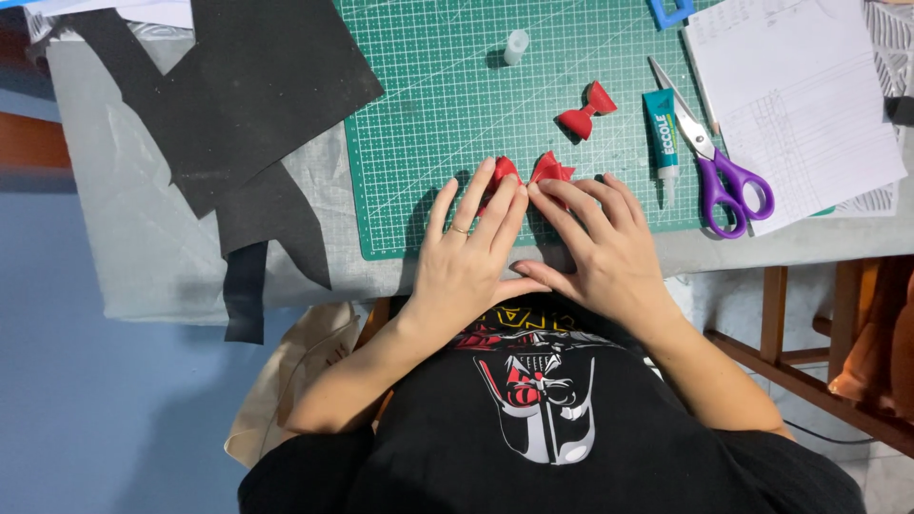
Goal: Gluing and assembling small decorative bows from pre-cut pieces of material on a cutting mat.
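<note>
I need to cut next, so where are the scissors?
In the head view the purple-handled scissors lie at the right edge of the green cutting mat, between the glue tube and the white paper sheet, beyond the right hand.

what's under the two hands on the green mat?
A red bow-shaped piece lies on the green cutting mat, pressed by the left hand and right hand. Only its top edges show; its middle is covered by fingers.

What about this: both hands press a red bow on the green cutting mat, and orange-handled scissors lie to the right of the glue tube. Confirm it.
Wrong on one point: the scissors have purple handles, not orange. The head view shows them right of the glue tube, while the left hand and right hand press the red bow on the green cutting mat.
</note>
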